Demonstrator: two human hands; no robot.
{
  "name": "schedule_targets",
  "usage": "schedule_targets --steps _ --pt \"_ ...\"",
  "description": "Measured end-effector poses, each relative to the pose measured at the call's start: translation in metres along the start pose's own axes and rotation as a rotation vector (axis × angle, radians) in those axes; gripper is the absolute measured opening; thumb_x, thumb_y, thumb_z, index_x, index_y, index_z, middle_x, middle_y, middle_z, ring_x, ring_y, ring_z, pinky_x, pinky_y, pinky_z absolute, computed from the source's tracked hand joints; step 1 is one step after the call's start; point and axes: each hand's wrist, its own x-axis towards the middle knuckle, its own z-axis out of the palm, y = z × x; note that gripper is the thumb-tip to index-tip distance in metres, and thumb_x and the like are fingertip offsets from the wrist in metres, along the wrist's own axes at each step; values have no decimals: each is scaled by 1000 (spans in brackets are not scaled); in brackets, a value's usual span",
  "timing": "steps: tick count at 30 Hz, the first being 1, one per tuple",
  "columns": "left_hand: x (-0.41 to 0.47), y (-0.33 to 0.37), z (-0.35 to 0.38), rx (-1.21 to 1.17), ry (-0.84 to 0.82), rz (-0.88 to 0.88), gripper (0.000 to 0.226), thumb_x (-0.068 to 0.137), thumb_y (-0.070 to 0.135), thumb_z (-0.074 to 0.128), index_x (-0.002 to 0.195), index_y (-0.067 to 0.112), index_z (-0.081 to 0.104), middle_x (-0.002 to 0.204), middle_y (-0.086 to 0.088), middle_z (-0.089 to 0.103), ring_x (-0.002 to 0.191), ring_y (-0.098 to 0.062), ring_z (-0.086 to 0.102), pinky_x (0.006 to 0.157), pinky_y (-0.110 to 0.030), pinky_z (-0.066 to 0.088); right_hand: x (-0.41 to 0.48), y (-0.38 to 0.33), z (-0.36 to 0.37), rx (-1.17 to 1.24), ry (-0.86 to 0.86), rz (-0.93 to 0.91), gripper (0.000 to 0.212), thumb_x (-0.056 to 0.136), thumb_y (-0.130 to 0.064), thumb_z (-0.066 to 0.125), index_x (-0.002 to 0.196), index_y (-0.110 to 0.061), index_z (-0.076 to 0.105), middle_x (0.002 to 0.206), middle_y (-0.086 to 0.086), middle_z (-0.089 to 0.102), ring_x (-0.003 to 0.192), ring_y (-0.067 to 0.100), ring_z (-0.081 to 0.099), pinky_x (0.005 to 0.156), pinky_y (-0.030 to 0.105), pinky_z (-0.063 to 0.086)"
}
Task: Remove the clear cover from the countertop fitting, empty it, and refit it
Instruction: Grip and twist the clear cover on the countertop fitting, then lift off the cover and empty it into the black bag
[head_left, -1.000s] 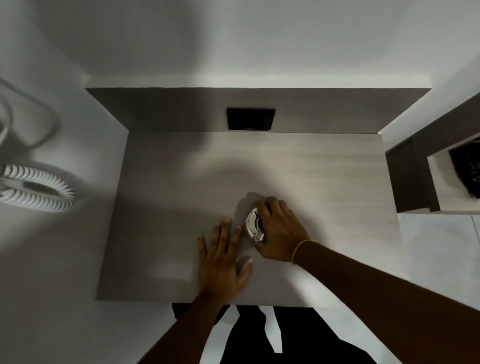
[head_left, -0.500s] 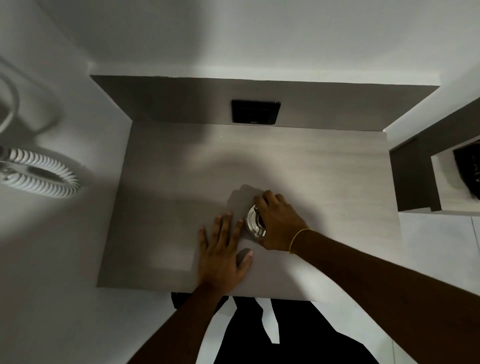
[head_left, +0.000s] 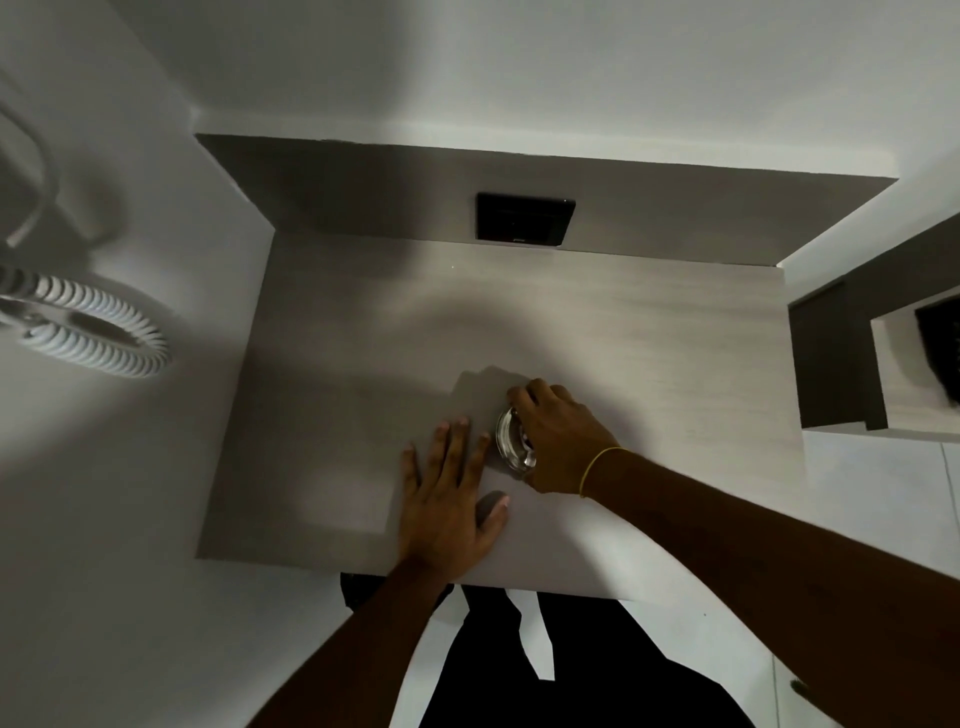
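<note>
A round clear cover (head_left: 511, 444) sits on the light wood-grain countertop (head_left: 623, 332), near the front middle. My right hand (head_left: 558, 434) curls over it from the right, fingers wrapped on its rim, and hides its right half and the fitting under it. My left hand (head_left: 449, 499) lies flat on the counter just left of the cover, fingers spread, fingertips almost touching the rim.
A black wall plate (head_left: 524, 217) is set in the dark back panel. A white coiled cord (head_left: 88, 338) hangs on the left wall. A dark shelf unit (head_left: 852, 353) stands at the right. White walls close in the counter on both sides.
Both hands stay on the same spots. My right hand's fingers have shifted slightly around the cover's rim. The camera has tilted a little.
</note>
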Motion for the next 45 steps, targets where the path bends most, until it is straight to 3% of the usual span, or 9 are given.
schedule_targets --steps 7,16,20,27,33,37,41,43,45 --pt "0 -1 1 -2 0 -5 92 102 73 42 176 25 14 186 -10 7 170 -34 8 134 -65 -3 -4 1 2 24 10 -27 114 69 -43 91 159 -14 28 154 13 40 138 38 48 105 51 57" --pt "1 3 -7 -7 -7 -19 93 98 70 50 174 26 21 185 -9 13 170 -34 12 132 -70 9 -42 60 12 211 247 92 109 71 -48 85 159 -11 33 152 13 41 135 38 51 105 48 59" --pt "-1 4 -9 1 -7 -22 92 99 71 48 175 26 19 185 -9 11 171 -32 6 132 -70 9 -64 94 34 191 237 189 98 73 -43 78 159 -24 36 159 18 35 145 44 43 106 58 56" --pt "0 3 -8 37 3 -10 92 99 69 49 174 21 24 184 -13 14 170 -36 8 130 -72 11 -69 106 58 88 231 177 87 75 -41 64 158 -31 41 165 14 33 148 42 37 108 55 50" --pt "0 3 -5 52 3 -17 91 99 68 49 173 21 27 184 -12 15 170 -37 13 130 -73 11 -70 118 83 51 282 143 73 99 -50 48 166 -38 23 170 16 26 153 46 29 121 57 36" --pt "-1 3 -5 36 49 -13 86 100 67 50 170 19 36 182 -14 22 168 -38 19 130 -73 13 -66 122 88 43 279 120 72 104 -63 35 167 -43 7 176 15 14 157 47 22 122 58 30" --pt "-3 3 -4 17 98 6 84 102 64 53 171 19 36 182 -13 23 168 -37 20 130 -72 14 -64 115 82 26 280 175 74 102 -68 35 167 -37 19 180 10 7 164 41 13 125 62 20" --pt "-2 3 -4 18 89 2 86 101 64 56 172 20 34 183 -12 21 169 -35 19 131 -72 13 -57 107 73 54 325 191 73 103 -65 39 166 -31 24 179 8 13 165 36 14 126 60 16" --pt "-2 2 -3 42 64 0 90 98 64 57 173 21 30 184 -12 19 169 -35 18 130 -72 14 -46 95 62 122 367 118 67 104 -57 44 161 -22 36 171 10 32 157 36 32 122 56 31"
